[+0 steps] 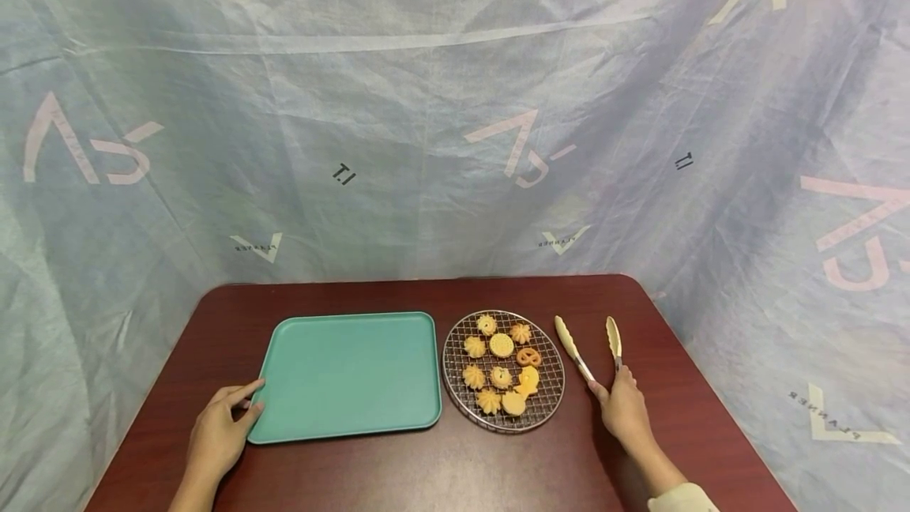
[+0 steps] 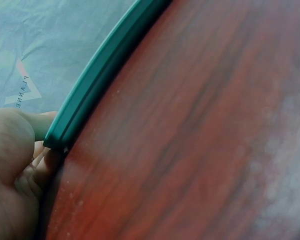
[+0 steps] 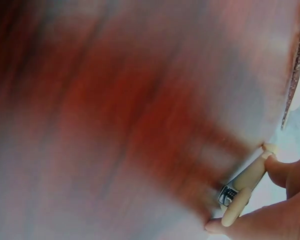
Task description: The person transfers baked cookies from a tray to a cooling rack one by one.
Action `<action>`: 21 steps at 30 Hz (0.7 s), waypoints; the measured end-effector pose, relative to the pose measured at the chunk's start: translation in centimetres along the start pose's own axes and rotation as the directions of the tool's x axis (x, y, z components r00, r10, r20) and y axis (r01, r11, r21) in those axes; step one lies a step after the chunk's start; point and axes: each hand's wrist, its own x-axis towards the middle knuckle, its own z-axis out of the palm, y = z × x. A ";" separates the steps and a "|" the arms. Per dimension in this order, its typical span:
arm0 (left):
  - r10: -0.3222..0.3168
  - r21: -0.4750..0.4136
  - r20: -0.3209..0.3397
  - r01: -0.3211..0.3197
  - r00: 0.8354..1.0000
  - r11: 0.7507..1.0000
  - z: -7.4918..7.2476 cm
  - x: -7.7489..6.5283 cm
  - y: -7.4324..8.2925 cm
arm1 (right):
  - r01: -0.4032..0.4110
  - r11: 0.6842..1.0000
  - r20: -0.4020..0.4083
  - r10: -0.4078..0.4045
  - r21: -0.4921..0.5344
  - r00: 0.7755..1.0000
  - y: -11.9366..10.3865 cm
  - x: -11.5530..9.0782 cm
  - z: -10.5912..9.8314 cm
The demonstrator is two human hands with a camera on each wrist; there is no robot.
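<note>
My left hand [image 1: 216, 429] is at the left edge of a teal rectangular tray [image 1: 348, 374], thumb and fingers on the rim near its front corner. In the left wrist view, the fingers of that hand [image 2: 20, 165] lie around the tray's rim [image 2: 85, 95]; part of them is hidden. My right hand [image 1: 627, 409] grips a pair of cream-tipped tongs [image 1: 566, 340] near the handle, their arms spread wide and pointing away from me. The right wrist view catches the tongs' cream handle end [image 3: 247, 177] between the thumb and fingers.
Between the tray and the tongs stands a round wire rack [image 1: 464, 404] bearing several cookies [image 1: 501, 345] and a pretzel [image 1: 529, 357]. Everything lies on a dark red wooden table [image 1: 370, 472]. A grey printed cloth [image 1: 426, 180] hangs behind and at both sides.
</note>
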 end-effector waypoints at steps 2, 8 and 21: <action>-0.006 -0.002 0.012 0.006 1.000 1.000 0.0 0.1 0.0 | -0.004 1.000 0.002 0.004 -0.005 1.000 0.0 0.1 0.0; -0.015 -0.007 0.028 0.015 0.999 1.000 -0.1 0.1 0.1 | 0.003 1.000 -0.013 -0.003 -0.006 1.000 -0.2 0.2 0.1; -0.026 0.000 0.016 0.026 1.000 1.000 0.0 0.0 0.2 | -0.034 0.999 0.061 0.035 -0.009 0.998 -2.0 0.1 -0.7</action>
